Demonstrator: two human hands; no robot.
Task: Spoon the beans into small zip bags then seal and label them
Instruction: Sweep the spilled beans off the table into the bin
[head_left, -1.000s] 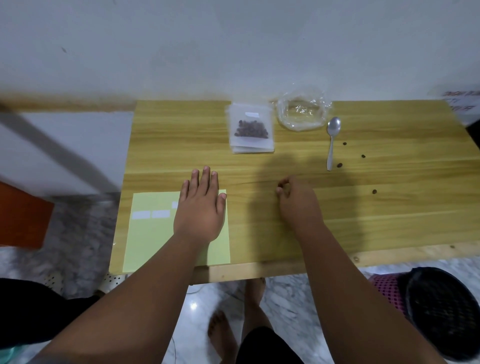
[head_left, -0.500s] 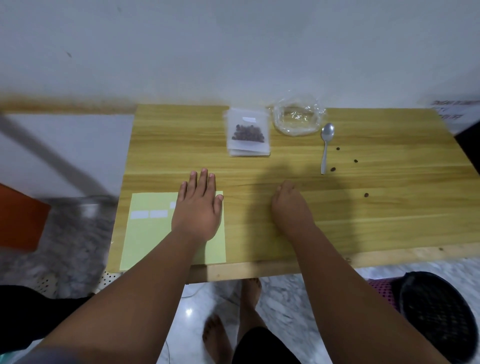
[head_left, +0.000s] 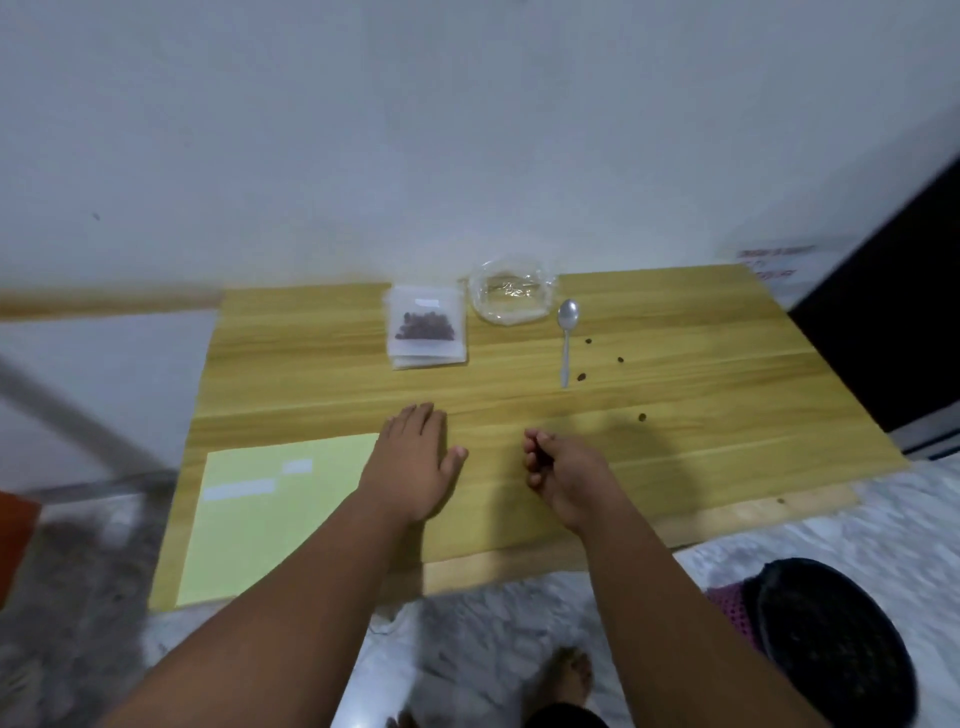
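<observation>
The right hand (head_left: 563, 470) curls in a narrow grip, perhaps pinching a stray bean. The left hand (head_left: 415, 462) lies flat, empty, steadying itself on the surface (head_left: 727, 441). Beyond both, the filled zip bag (head_left: 427, 332) and spoon (head_left: 567, 338) wait.

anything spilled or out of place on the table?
Yes. Four loose beans lie on the bare table right of the spoon: and, nearer the front edge. They are outside the filled zip bag. Nothing else looks off.
</observation>
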